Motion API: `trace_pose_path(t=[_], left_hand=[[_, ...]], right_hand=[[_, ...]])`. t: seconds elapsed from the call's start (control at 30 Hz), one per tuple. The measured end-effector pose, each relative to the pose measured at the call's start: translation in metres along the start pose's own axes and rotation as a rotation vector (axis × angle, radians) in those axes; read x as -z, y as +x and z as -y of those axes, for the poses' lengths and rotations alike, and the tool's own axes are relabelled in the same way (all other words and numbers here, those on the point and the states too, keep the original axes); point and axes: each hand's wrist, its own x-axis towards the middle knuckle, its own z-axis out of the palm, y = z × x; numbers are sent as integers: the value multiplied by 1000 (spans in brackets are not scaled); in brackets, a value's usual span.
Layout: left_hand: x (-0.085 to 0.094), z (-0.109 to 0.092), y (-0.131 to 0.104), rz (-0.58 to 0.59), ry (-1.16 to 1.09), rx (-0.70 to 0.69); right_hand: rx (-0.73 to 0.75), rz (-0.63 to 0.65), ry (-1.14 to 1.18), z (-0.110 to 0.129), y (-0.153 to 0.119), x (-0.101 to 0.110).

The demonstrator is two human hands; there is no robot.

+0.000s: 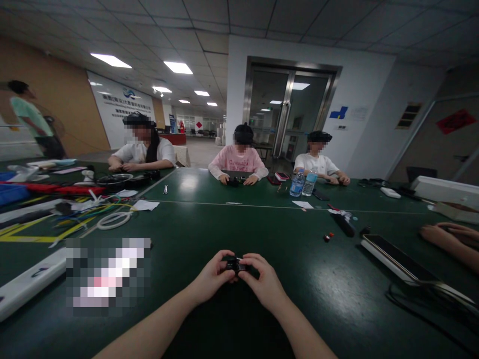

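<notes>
One green surface (pixel 187 229) is spreading across the view, with one wall sign (pixel 119 119) behind it bearing a blue logo over lettering mostly too small to read. Three people (pixel 239 162) are sitting along the far side, the middle one wearing a pink shirt whose lettering is blurring. Two bottles (pixel 297 188) are standing there, their labels showing blue. Two hands, left hand (pixel 213 279) and right hand (pixel 265 281), are curling nearly closed, pinching one small black object (pixel 235 266) between their fingertips at near centre.

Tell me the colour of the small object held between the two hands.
The small object looks mostly black, seen best in the head view.
</notes>
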Motion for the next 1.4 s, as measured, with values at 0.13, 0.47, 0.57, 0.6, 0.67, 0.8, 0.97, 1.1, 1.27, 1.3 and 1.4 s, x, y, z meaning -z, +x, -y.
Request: trace_pose_path(t=[0.13, 0.47, 0.57, 0.6, 0.67, 0.8, 0.97, 1.1, 1.27, 1.3, 1.4], left_hand=[[1, 2, 0, 5, 21, -7], [1, -2, -2, -1, -23, -21], [-1, -4, -2, -12, -37, -16], [-1, -5, -2, -18, -43, -13], [-1, -5, -2, -29, -57, -16], [-1, -6, -2, -39, -60, -13], [-1, -5, -2, -43, -61, -4], [1, -1, -1, -58, -82, -24], [5, 3, 0, -55, -66, -32], [5, 3, 0, -50, -63, -26], [5, 1, -1, -43, -58, -23]], right_hand=[[0, 17, 9, 1, 0, 0], [-20, -9, 208, 0, -1, -4], [-1, -3, 193, 0, -1, -4], [17, -8, 187, 0, -1, -4], [58, -21, 179, -1, -1, -3], [82, -16, 184, -2, 0, -3], [61, -1, 187, -3, 0, -2], [67, 0, 173, -3, 0, -1], [70, -17, 173, -2, -2, 0], [60, -18, 174, -2, -2, 0], [37, -25, 179, -2, -2, -1]])
